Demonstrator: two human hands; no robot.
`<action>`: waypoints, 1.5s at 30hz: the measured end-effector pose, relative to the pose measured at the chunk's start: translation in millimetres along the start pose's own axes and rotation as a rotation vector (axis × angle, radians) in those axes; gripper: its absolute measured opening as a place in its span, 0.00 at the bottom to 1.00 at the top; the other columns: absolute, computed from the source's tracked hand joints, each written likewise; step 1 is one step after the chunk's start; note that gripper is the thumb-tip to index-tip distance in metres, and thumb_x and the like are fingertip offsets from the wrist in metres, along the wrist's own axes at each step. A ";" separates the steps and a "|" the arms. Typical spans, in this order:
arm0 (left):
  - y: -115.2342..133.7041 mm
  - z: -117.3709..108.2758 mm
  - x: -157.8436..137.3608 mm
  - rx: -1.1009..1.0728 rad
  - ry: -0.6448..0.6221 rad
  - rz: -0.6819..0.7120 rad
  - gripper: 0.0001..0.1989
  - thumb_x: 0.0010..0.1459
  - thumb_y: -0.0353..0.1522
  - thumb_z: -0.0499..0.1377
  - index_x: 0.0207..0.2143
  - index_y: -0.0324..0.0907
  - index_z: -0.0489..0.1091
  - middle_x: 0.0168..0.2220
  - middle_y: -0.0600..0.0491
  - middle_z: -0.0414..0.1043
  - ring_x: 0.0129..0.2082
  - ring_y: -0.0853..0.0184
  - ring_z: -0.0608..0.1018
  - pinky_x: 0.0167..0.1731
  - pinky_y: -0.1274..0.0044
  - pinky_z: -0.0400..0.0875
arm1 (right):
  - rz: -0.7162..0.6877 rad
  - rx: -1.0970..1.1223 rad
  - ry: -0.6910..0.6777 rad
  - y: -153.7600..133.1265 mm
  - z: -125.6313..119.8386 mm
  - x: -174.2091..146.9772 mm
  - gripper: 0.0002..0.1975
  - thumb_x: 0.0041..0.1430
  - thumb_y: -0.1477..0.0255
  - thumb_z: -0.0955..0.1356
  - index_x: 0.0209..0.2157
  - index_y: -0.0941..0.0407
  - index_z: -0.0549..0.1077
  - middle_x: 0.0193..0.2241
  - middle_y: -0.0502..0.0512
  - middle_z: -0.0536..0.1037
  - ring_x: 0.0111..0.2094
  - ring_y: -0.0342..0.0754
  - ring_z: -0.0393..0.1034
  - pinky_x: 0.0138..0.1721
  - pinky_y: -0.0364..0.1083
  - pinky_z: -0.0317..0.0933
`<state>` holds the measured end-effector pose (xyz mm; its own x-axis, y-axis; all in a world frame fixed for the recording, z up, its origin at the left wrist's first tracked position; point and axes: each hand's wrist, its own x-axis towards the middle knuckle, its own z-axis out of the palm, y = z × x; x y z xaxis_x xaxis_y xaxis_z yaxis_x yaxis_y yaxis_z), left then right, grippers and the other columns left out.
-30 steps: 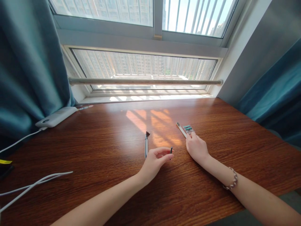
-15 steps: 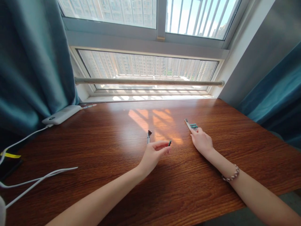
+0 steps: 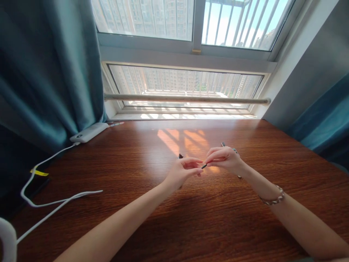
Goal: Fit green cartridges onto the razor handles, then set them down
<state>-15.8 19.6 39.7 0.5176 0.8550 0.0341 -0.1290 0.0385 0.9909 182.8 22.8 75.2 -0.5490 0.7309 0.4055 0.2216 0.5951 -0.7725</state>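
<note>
My left hand [image 3: 180, 174] pinches a small dark strip-like piece [image 3: 203, 166] between thumb and fingertips, just above the table. At the piece's other end are the fingertips of my right hand [image 3: 225, 159], closed together on it. Behind my left hand the dark bristly tip of a small brush [image 3: 180, 156] shows; most of its handle is hidden. A slim stick-like thing with a dark end [image 3: 223, 144] lies behind my right hand, largely covered. Beside it, part of a small item with teal and grey strips [image 3: 235, 150] peeks out; its kind is unclear.
The brown wooden table [image 3: 141, 211] reaches to the window sill. At the back left lies a white power bank [image 3: 89, 133] with a white cable [image 3: 46, 171]. A yellow strip [image 3: 39, 173] lies at the left. Blue curtains [image 3: 73, 72] hang at both sides.
My right hand has left the stick-like thing and come left to my left hand, taking hold of the small piece. The view has shifted a little to the left.
</note>
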 end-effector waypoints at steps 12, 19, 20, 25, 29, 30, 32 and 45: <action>-14.3 4.1 1.9 -0.508 0.087 -0.168 0.17 0.42 0.28 0.65 0.38 0.37 0.69 0.32 0.50 0.74 0.33 0.69 0.75 0.38 0.77 0.66 | -0.073 -0.140 0.043 1.1 18.1 -9.9 0.07 0.51 0.72 0.68 0.34 0.56 0.73 0.27 0.52 0.72 0.30 0.42 0.67 0.33 0.43 0.63; -10.1 8.2 -1.2 -0.520 0.048 -0.167 0.18 0.42 0.28 0.65 0.38 0.37 0.68 0.32 0.48 0.74 0.33 0.67 0.75 0.33 0.77 0.66 | -0.100 -0.292 0.059 -0.4 30.1 -14.9 0.21 0.49 0.69 0.69 0.47 0.55 0.66 0.36 0.55 0.68 0.36 0.45 0.65 0.38 0.45 0.63; -10.0 8.5 -1.2 -0.516 0.052 -0.157 0.17 0.42 0.28 0.65 0.37 0.37 0.68 0.31 0.49 0.74 0.32 0.68 0.75 0.33 0.77 0.66 | -0.099 -0.307 0.069 -0.9 31.1 -15.1 0.20 0.49 0.69 0.69 0.46 0.55 0.66 0.37 0.56 0.67 0.38 0.46 0.65 0.39 0.46 0.63; -12.2 8.7 -1.1 -0.515 0.091 -0.106 0.16 0.43 0.26 0.64 0.37 0.37 0.68 0.29 0.51 0.74 0.30 0.70 0.75 0.32 0.79 0.65 | -0.094 -0.356 0.110 -0.5 33.8 -16.5 0.20 0.49 0.70 0.69 0.46 0.55 0.66 0.40 0.57 0.66 0.42 0.49 0.63 0.42 0.48 0.62; -14.5 10.0 -2.6 -0.530 0.116 -0.094 0.16 0.43 0.27 0.64 0.37 0.38 0.69 0.30 0.51 0.74 0.30 0.71 0.74 0.32 0.79 0.65 | -0.088 -0.375 0.095 1.7 35.4 -17.9 0.21 0.50 0.71 0.67 0.48 0.54 0.64 0.40 0.57 0.67 0.42 0.49 0.64 0.41 0.48 0.62; -14.9 10.8 -3.2 -0.528 0.122 -0.094 0.16 0.43 0.27 0.64 0.37 0.38 0.69 0.30 0.51 0.74 0.30 0.71 0.74 0.32 0.79 0.65 | -0.087 -0.380 0.095 2.0 36.0 -18.2 0.21 0.50 0.72 0.67 0.48 0.54 0.64 0.40 0.57 0.67 0.42 0.49 0.64 0.42 0.48 0.62; -15.3 12.2 -3.9 -0.509 0.132 -0.103 0.16 0.42 0.27 0.65 0.37 0.38 0.69 0.29 0.51 0.74 0.30 0.70 0.74 0.33 0.78 0.65 | -0.076 -0.387 0.104 2.2 37.4 -18.6 0.21 0.50 0.73 0.67 0.47 0.55 0.64 0.40 0.57 0.67 0.42 0.48 0.64 0.42 0.47 0.62; -20.8 -55.7 25.5 0.652 0.574 -0.029 0.12 0.44 0.40 0.60 0.26 0.40 0.66 0.22 0.55 0.66 0.24 0.67 0.69 0.26 0.77 0.59 | 0.246 0.018 0.459 23.7 31.7 -14.3 0.20 0.45 0.68 0.71 0.42 0.54 0.68 0.38 0.55 0.68 0.36 0.46 0.66 0.37 0.47 0.64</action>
<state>-47.1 69.4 12.7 -0.0165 0.9937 0.1106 0.4790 -0.0892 0.8733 170.3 15.9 35.5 -0.0711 0.9220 0.3806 0.2838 0.3845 -0.8784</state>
